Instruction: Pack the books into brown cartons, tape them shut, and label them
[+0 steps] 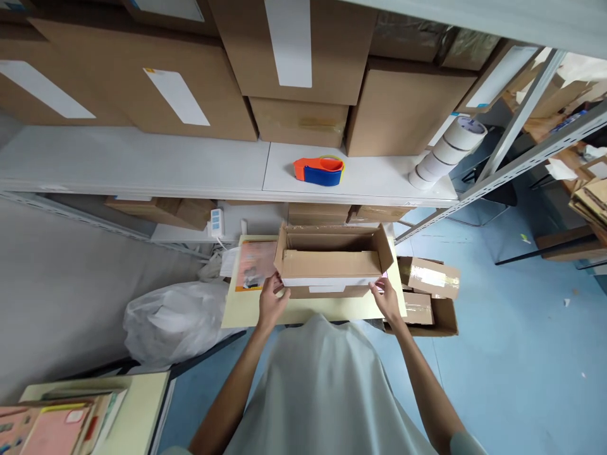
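A long cardboard box (332,266) with its top flaps up stands on a pale yellow table (303,311) in front of me. White strips run along its near side. My left hand (273,299) grips the box's near left corner, fingers curled at the edge. At the near right corner, my right hand (386,298) holds the box in the same way, thumb toward the front. The inside of the box is dark, and I cannot make out its contents. An orange printed sheet (253,264) lies on the table, partly behind the box's left end.
Above the table, a grey shelf (190,158) carries large cartons (408,107), an orange-and-blue tape dispenser (318,171) and stacked tape rolls (446,151). A plastic bag (175,319) sits at left. Smaller boxes (434,278) lie right of the table, and papers (57,426) at lower left.
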Demonstrator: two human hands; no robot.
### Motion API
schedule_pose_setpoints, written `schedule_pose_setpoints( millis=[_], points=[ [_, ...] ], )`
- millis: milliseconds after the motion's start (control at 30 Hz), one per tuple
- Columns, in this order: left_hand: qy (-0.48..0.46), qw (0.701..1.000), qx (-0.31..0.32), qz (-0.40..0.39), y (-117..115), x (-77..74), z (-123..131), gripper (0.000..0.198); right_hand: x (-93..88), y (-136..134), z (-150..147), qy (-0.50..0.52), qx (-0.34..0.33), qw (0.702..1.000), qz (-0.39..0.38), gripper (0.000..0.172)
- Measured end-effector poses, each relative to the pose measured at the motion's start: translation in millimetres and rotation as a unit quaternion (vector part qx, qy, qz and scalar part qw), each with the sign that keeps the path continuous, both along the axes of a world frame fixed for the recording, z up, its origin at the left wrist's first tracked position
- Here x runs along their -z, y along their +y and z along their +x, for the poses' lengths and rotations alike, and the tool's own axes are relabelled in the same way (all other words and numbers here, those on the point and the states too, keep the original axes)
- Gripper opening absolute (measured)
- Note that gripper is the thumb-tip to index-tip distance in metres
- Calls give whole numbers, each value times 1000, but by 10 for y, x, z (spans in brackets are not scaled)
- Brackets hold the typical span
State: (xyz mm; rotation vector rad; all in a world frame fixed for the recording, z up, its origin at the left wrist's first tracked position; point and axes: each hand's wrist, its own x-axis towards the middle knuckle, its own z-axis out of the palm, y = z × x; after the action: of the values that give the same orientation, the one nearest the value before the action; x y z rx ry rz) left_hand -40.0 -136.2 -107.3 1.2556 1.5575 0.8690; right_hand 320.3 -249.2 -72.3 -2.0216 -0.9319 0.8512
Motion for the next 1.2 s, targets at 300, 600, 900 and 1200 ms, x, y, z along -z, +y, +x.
schedule_pose_setpoints(
  millis=[300,600,900,1200],
  points=[
    [-3,1000,-10,-26,-298,-108,118,58,220,-146,-70,55,-26,998,16,84],
    [262,932,102,230,-106,-1147,364,54,-1043,374,436,-193,-92,947,241,51],
    [333,895,222,199,452,-1296,542,44,-945,1886,672,-317,-385,865,45,10],
    [305,906,211,204,-4,-1210,52,40,-843,2405,1048,-244,-404,880,-50,26]
  ],
)
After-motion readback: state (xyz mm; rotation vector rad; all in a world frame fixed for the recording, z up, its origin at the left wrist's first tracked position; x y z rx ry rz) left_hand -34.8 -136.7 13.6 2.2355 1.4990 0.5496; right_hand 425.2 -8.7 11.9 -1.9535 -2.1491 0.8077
